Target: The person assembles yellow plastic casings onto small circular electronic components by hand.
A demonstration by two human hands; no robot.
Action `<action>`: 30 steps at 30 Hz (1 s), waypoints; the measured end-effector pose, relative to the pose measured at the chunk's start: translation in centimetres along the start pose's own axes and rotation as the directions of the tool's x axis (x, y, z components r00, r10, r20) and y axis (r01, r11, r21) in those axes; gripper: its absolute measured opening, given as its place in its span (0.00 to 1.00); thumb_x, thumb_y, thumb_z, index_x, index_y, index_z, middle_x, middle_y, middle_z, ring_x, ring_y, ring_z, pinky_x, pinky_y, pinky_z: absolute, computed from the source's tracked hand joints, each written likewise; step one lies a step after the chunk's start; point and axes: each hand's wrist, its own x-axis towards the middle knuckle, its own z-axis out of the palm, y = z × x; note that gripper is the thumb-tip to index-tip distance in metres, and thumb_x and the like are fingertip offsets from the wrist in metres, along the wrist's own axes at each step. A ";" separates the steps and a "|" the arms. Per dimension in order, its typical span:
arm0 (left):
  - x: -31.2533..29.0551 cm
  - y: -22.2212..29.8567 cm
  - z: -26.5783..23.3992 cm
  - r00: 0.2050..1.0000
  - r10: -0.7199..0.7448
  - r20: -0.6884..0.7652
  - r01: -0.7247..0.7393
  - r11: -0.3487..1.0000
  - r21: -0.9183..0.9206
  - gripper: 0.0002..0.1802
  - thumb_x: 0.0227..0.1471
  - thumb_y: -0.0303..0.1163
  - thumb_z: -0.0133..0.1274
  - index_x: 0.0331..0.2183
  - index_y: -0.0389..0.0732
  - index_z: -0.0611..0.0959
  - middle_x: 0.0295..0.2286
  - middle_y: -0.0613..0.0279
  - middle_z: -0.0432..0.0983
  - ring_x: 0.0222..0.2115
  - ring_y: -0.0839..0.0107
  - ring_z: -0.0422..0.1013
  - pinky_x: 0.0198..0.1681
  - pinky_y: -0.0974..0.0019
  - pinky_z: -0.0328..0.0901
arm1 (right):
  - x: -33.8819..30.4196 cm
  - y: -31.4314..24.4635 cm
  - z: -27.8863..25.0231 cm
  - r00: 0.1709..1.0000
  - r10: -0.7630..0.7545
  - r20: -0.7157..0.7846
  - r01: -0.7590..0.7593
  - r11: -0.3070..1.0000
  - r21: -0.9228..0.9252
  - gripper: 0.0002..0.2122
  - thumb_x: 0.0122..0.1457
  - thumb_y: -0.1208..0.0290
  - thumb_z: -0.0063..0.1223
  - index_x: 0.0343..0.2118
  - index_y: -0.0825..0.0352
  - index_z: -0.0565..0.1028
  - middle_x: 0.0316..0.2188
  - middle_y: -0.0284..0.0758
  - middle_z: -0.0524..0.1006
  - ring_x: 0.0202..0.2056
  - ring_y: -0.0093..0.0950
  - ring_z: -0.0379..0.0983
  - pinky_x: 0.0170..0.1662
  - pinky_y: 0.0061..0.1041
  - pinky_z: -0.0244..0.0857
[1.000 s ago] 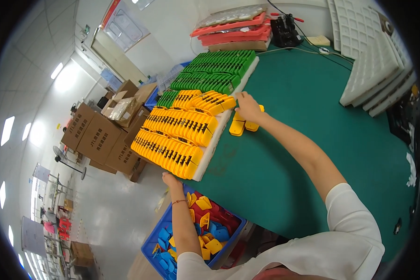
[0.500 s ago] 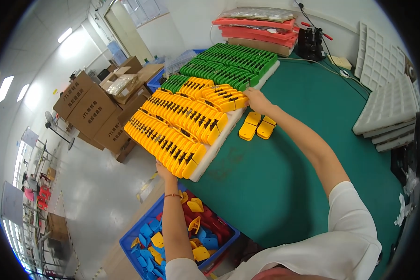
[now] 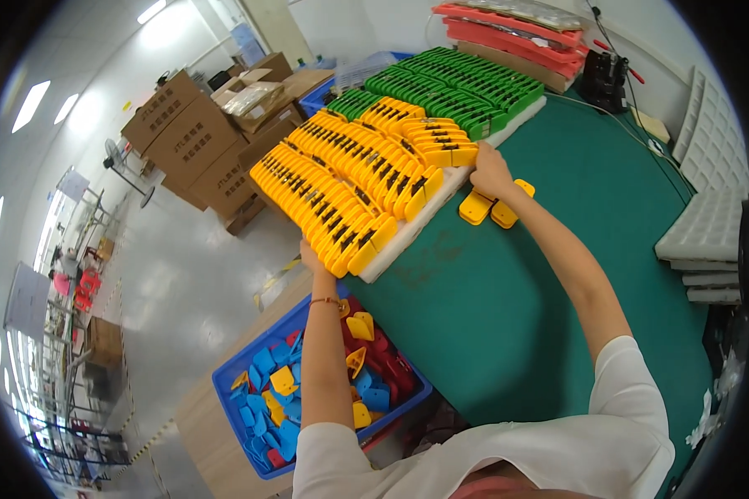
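White tray [image 3: 408, 237] carries packed yellow clips [image 3: 349, 183].

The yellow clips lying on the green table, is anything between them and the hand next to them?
Nothing visible is. The right hand rests at the edge of the white tray, and the loose yellow clips lie just below it on the green table, partly tucked under the wrist. No other object separates them.

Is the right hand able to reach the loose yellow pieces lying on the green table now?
Probably yes: the right hand is right beside the loose yellow pieces, with nothing between them.
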 end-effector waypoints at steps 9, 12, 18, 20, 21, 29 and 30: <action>4.5 -1.2 -7.4 0.967 0.251 -0.041 -0.205 0.868 0.453 0.22 0.56 0.44 0.35 0.28 0.34 0.72 0.27 0.54 0.74 0.25 0.67 0.70 0.29 0.65 0.67 | 3.0 2.6 1.7 0.967 0.244 0.068 -0.249 0.967 0.060 0.18 0.45 0.74 0.46 0.40 0.74 0.64 0.40 0.49 0.68 0.41 0.43 0.65 0.41 0.35 0.62; 3.4 -0.8 -6.4 0.984 0.173 -0.045 -0.139 0.900 0.413 0.22 0.57 0.43 0.33 0.30 0.34 0.72 0.29 0.54 0.74 0.26 0.64 0.72 0.29 0.65 0.67 | 2.4 2.9 1.5 0.987 0.146 0.063 -0.154 0.978 0.142 0.16 0.46 0.74 0.45 0.39 0.73 0.67 0.37 0.48 0.71 0.39 0.43 0.67 0.41 0.36 0.62; 2.5 4.2 -7.7 0.965 0.262 -0.005 -0.222 0.829 0.513 0.20 0.57 0.39 0.31 0.32 0.34 0.72 0.32 0.53 0.74 0.29 0.63 0.73 0.32 0.64 0.69 | 3.2 -0.7 1.9 0.994 0.019 0.109 -0.035 0.989 0.142 0.13 0.45 0.74 0.43 0.36 0.72 0.70 0.34 0.46 0.73 0.38 0.43 0.68 0.41 0.36 0.62; 1.0 -1.2 -2.4 0.990 0.131 -0.049 -0.110 0.946 0.305 0.20 0.57 0.40 0.32 0.35 0.33 0.71 0.33 0.54 0.73 0.29 0.63 0.72 0.33 0.62 0.69 | 2.7 2.9 0.9 0.992 0.104 0.070 -0.109 0.992 0.059 0.14 0.45 0.76 0.43 0.37 0.72 0.70 0.34 0.47 0.73 0.38 0.43 0.68 0.41 0.36 0.62; 0.4 -1.1 -1.0 0.991 0.110 -0.072 -0.088 0.962 0.257 0.19 0.57 0.39 0.33 0.36 0.34 0.71 0.34 0.54 0.73 0.29 0.62 0.72 0.33 0.61 0.69 | 2.6 2.9 0.7 0.991 0.128 0.042 -0.130 0.990 0.048 0.15 0.44 0.78 0.42 0.38 0.71 0.71 0.34 0.47 0.73 0.38 0.43 0.68 0.40 0.35 0.62; -1.1 0.2 -0.1 0.994 0.024 0.103 -0.015 0.996 -0.086 0.21 0.54 0.37 0.29 0.44 0.35 0.69 0.41 0.51 0.68 0.39 0.53 0.67 0.42 0.53 0.64 | 1.8 1.7 1.1 0.998 0.059 0.029 -0.060 0.998 0.027 0.13 0.44 0.77 0.43 0.35 0.71 0.70 0.32 0.48 0.73 0.37 0.44 0.68 0.40 0.37 0.62; -1.0 0.1 0.1 0.994 0.029 0.103 -0.022 0.997 -0.074 0.21 0.54 0.37 0.29 0.44 0.35 0.69 0.41 0.50 0.68 0.39 0.53 0.67 0.43 0.53 0.63 | 1.7 1.6 0.8 0.996 0.064 0.054 -0.067 0.997 0.049 0.13 0.44 0.77 0.43 0.35 0.70 0.71 0.32 0.47 0.73 0.37 0.43 0.68 0.41 0.36 0.62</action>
